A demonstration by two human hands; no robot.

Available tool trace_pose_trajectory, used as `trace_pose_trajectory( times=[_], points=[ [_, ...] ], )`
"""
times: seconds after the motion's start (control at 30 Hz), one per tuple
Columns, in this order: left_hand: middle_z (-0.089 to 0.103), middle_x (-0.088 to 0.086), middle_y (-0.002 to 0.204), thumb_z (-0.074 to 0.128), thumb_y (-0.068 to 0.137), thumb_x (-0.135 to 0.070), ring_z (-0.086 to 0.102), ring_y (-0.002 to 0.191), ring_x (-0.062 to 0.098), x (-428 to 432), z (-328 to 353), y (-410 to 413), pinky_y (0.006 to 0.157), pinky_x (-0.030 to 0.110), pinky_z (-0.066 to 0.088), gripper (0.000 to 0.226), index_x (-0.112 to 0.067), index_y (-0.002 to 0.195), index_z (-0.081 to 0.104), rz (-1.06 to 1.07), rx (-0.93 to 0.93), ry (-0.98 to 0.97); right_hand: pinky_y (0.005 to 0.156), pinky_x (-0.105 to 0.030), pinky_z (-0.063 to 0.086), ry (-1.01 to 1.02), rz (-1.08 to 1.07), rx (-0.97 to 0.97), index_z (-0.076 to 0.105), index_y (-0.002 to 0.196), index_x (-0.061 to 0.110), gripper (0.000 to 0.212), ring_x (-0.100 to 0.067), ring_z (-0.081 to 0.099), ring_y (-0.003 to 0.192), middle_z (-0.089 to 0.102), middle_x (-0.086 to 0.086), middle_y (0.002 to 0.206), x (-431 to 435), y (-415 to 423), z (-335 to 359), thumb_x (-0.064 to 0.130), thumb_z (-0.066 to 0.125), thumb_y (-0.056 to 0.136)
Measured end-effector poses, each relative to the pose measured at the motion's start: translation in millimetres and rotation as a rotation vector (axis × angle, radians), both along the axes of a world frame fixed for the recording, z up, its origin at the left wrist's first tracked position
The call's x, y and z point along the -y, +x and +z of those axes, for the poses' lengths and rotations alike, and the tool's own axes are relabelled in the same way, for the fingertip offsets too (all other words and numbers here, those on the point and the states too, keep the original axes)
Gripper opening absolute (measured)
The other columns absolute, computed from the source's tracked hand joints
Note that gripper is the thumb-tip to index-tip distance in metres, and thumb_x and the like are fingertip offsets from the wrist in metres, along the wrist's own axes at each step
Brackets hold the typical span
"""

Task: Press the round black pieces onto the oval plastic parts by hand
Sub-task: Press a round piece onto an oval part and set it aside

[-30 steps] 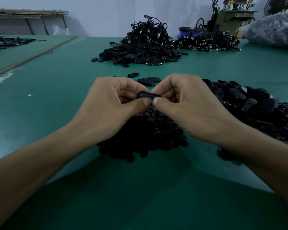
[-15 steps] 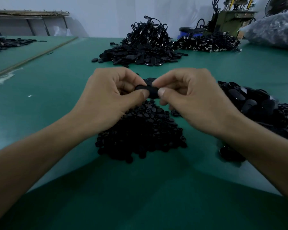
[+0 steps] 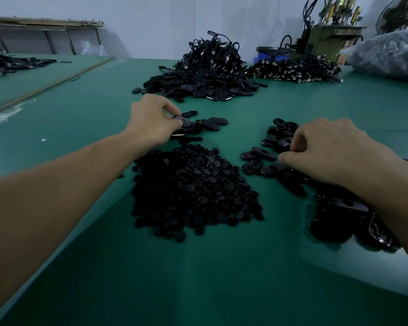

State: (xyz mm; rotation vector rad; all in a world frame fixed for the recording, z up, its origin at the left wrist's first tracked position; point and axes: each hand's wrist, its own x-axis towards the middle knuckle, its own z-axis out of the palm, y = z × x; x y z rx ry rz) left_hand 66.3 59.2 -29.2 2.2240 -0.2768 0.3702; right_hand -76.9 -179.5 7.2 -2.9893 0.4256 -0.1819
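The right hand [image 3: 327, 151] lies on the heap of oval plastic parts [image 3: 264, 155], just right of the pile of round black pieces [image 3: 193, 189]. Its fingers curl down into the heap and hide their own tips, so I cannot tell if it holds a part. The right arm covers much of that heap, and the near parts are too dark to tell apart. The left hand [image 3: 154, 121] reaches past the far edge of the round pile and pinches one oval part [image 3: 183, 120], hiding part of it. A few loose oval parts [image 3: 212, 123] lie beside it on the green table [image 3: 80, 267]. Far behind the round pile sit a big heap of black cords [image 3: 210, 64], a second heap [image 3: 292, 70], a blue tub [image 3: 269, 54], a machine [image 3: 330, 36] cut off at the top, and a grey plastic bag [image 3: 386, 55] cut off at the side.
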Motion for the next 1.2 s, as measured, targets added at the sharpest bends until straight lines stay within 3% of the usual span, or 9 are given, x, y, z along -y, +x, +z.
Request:
trace_pose_trajectory(
  times=[0.1, 0.2, 0.33, 0.43, 0.57, 0.73, 0.87, 1.03, 1.2],
  points=[
    [0.068, 0.002, 0.081, 0.077, 0.089, -0.017, 0.062, 0.074, 0.006, 4, -1, 7, 0.065, 0.003, 0.043, 0.016, -0.009, 0.102, 0.076, -0.012, 0.047, 0.108, 0.075, -0.04, 0.053, -0.049, -0.016, -0.051, 0.063, 0.096, 0.017, 0.032, -0.036, 0.061, 0.086, 0.061, -0.012, 0.101, -3, 0, -2, 0.047, 0.068, 0.086],
    [0.07, 0.007, 0.09, 0.075, 0.09, -0.021, 0.066, 0.092, 0.022, 9, 0, 10, 0.088, 0.025, 0.049, 0.023, -0.006, 0.109, 0.075, -0.002, 0.088, 0.191, 0.073, -0.038, 0.05, -0.039, 0.016, -0.043, 0.062, 0.097, 0.019, 0.017, -0.037, 0.06, 0.089, 0.06, -0.012, 0.104, -3, 2, -4, 0.034, 0.067, 0.09],
    [0.066, 0.007, 0.112, 0.068, 0.095, -0.032, 0.06, 0.11, 0.027, 12, 0, 9, 0.098, 0.038, 0.046, 0.032, -0.014, 0.122, 0.069, 0.044, 0.094, 0.236, 0.07, -0.037, 0.048, 0.009, 0.044, -0.017, 0.061, 0.095, 0.025, 0.01, -0.035, 0.06, 0.088, 0.06, -0.011, 0.105, -3, 2, -6, 0.022, 0.068, 0.089],
    [0.067, -0.004, 0.1, 0.066, 0.095, -0.031, 0.062, 0.103, 0.02, 11, 1, -2, 0.091, 0.036, 0.047, 0.006, -0.026, 0.095, 0.07, 0.019, 0.118, 0.193, 0.069, -0.036, 0.048, 0.04, 0.054, -0.012, 0.06, 0.093, 0.026, 0.01, -0.031, 0.061, 0.085, 0.061, -0.01, 0.104, -3, 1, -8, 0.024, 0.068, 0.09],
    [0.065, -0.019, 0.072, 0.072, 0.089, -0.024, 0.062, 0.071, -0.003, 4, 1, -25, 0.071, 0.019, 0.051, 0.024, -0.036, 0.069, 0.065, -0.08, 0.133, 0.161, 0.07, -0.038, 0.045, -0.02, 0.029, 0.016, 0.058, 0.101, 0.018, 0.023, -0.035, 0.057, 0.087, 0.059, -0.011, 0.103, -3, 2, -11, 0.039, 0.06, 0.094],
    [0.061, -0.032, 0.056, 0.076, 0.086, -0.022, 0.053, 0.051, -0.016, -6, 0, -56, 0.051, -0.001, 0.035, 0.016, -0.029, 0.072, 0.072, -0.162, 0.154, 0.037, 0.072, -0.04, 0.051, -0.053, 0.038, 0.019, 0.059, 0.108, 0.013, 0.026, -0.034, 0.058, 0.082, 0.057, -0.013, 0.099, -7, 2, -15, 0.037, 0.06, 0.098],
    [0.061, -0.029, 0.055, 0.076, 0.087, -0.024, 0.05, 0.045, -0.01, -8, 5, -73, 0.047, 0.002, 0.034, 0.013, -0.027, 0.074, 0.074, -0.196, 0.133, -0.058, 0.078, -0.043, 0.052, -0.053, 0.077, 0.05, 0.063, 0.107, 0.019, 0.015, -0.036, 0.06, 0.091, 0.059, -0.01, 0.108, -10, 3, -16, 0.03, 0.062, 0.097],
    [0.06, -0.028, 0.055, 0.075, 0.088, -0.022, 0.051, 0.047, -0.007, -7, 2, -92, 0.049, 0.003, 0.035, 0.014, -0.028, 0.075, 0.072, -0.232, 0.175, -0.11, 0.073, -0.039, 0.033, 0.0, 0.083, 0.058, 0.057, 0.09, 0.025, 0.01, -0.03, 0.057, 0.095, 0.058, -0.004, 0.106, -8, 5, -18, 0.02, 0.064, 0.094],
    [0.069, -0.021, 0.071, 0.075, 0.087, -0.025, 0.054, 0.059, 0.005, -15, -1, -99, 0.054, 0.009, 0.04, 0.009, -0.032, 0.082, 0.072, -0.206, 0.204, -0.162, 0.081, -0.048, 0.053, 0.114, 0.18, 0.217, 0.053, 0.096, 0.023, 0.005, -0.032, 0.059, 0.086, 0.061, -0.009, 0.097, -8, 4, -11, 0.026, 0.056, 0.099]
  ],
)
